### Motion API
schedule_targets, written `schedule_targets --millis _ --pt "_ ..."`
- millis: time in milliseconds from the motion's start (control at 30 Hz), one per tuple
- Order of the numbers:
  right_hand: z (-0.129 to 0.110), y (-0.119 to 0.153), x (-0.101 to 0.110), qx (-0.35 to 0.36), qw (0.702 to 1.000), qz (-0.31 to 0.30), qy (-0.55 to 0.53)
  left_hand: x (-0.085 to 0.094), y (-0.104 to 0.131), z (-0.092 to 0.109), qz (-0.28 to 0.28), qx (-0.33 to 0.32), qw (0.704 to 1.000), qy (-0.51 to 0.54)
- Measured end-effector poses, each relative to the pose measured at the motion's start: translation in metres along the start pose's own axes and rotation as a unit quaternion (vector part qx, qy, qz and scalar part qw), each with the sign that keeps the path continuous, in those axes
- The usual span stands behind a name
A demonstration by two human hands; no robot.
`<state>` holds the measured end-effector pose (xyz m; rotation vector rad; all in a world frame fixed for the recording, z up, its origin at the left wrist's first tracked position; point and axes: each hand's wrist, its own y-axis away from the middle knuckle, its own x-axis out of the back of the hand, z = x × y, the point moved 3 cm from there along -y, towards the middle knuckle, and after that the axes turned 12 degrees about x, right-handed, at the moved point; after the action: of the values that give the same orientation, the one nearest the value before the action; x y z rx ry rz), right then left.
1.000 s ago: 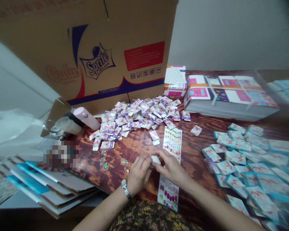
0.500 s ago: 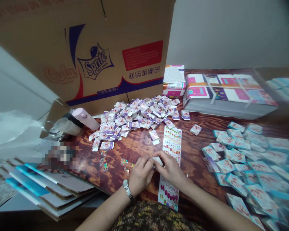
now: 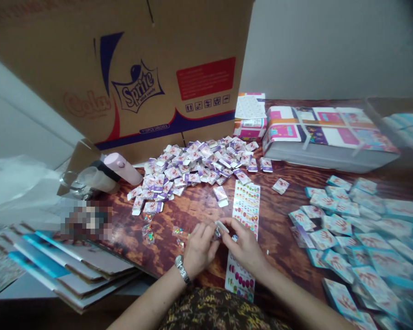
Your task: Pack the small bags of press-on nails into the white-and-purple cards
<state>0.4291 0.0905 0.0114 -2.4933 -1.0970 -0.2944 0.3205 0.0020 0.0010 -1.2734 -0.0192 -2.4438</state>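
My right hand (image 3: 242, 245) is closed on a small white carton (image 3: 222, 227), thumb and fingers around it. Against the carton's near-left end, my left hand (image 3: 200, 247) pinches what looks like a small clear packet (image 3: 216, 233), mostly covered by the fingers. Under my right hand lies a long sheet of colourful stickers (image 3: 246, 201). Left of my left hand are several clear packets of bright little pieces (image 3: 148, 233). One small purple-and-white carton (image 3: 220, 196) lies just beyond my hands, in front of a heap of similar cartons (image 3: 192, 165).
A large brown cardboard box (image 3: 206, 41) stands behind the heap. Many blue-edged small boxes (image 3: 337, 224) spread across the right side. A strapped bundle (image 3: 326, 137) sits at the back right. On the left are a pink bottle (image 3: 123, 168) and folded cardboard sheets (image 3: 72, 270).
The small carton has tilted between my hands, and a clear, shiny bit now shows at my left fingertips. My hands have otherwise barely moved.
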Motion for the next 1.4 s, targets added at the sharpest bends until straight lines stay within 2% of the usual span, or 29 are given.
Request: schedule_targets --millis 133,333,533,667,767,967,1233,1400 --pt "-0.001 0.000 -0.002 0.003 0.999 0.012 -0.035 0.000 0.000 0.000 -0.001 0.006 1.000 -0.019" --pt "0.010 0.001 -0.011 -0.077 0.989 0.055 -0.114 -0.004 0.001 -0.002 0.029 0.019 0.999 -0.020" --pt "0.001 -0.002 -0.008 -0.031 0.998 0.063 0.005 -0.010 0.006 -0.007 0.054 0.040 0.998 -0.020" --pt "-0.002 -0.003 -0.007 -0.013 0.997 0.052 0.048 -0.012 0.008 -0.008 0.046 0.028 0.997 -0.047" --pt "-0.002 -0.001 -0.008 -0.011 0.998 0.033 0.059 -0.016 0.010 -0.009 0.035 0.021 0.999 -0.036" --pt "0.004 0.001 -0.009 -0.026 0.997 0.008 0.074 -0.024 0.015 -0.015 0.001 0.064 0.998 0.023" --pt "0.002 0.013 -0.014 -0.010 0.997 0.064 0.031 -0.024 0.012 -0.006 0.003 0.081 0.995 -0.060" --pt "0.002 0.027 -0.021 -0.006 0.996 0.078 0.050 -0.027 0.012 -0.002 -0.013 0.084 0.995 -0.045"
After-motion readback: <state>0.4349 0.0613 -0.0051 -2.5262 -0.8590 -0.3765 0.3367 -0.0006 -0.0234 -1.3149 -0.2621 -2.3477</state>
